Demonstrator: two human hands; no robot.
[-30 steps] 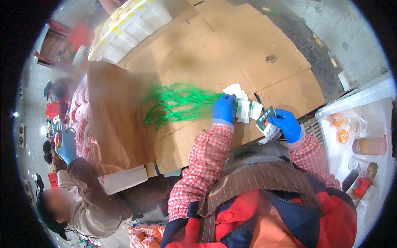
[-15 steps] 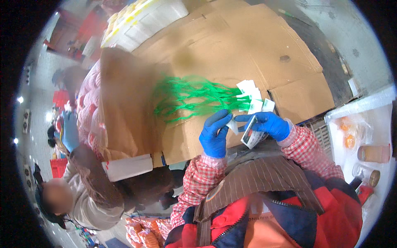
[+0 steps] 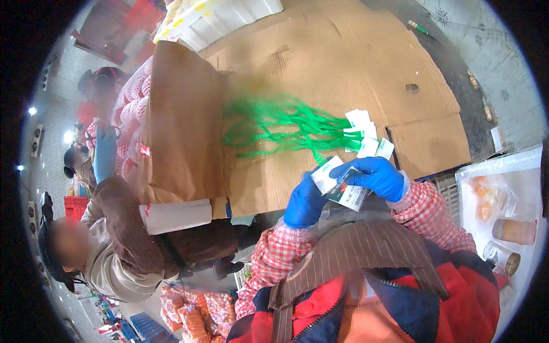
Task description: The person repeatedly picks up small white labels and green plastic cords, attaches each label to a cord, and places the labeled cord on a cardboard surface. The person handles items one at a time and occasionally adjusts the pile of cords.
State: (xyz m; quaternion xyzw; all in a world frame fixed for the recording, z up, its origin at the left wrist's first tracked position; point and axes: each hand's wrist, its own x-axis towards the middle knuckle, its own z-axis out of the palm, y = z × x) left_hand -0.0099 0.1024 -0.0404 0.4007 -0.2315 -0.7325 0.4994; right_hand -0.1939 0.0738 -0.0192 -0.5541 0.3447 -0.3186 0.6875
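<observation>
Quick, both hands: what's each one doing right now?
Left hand: closed on the white labels.
Right hand: closed on the same white labels.

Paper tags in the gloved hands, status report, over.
Left hand and right hand both grip small paper tags. Green netting lies beyond on cardboard. Nothing between.
</observation>
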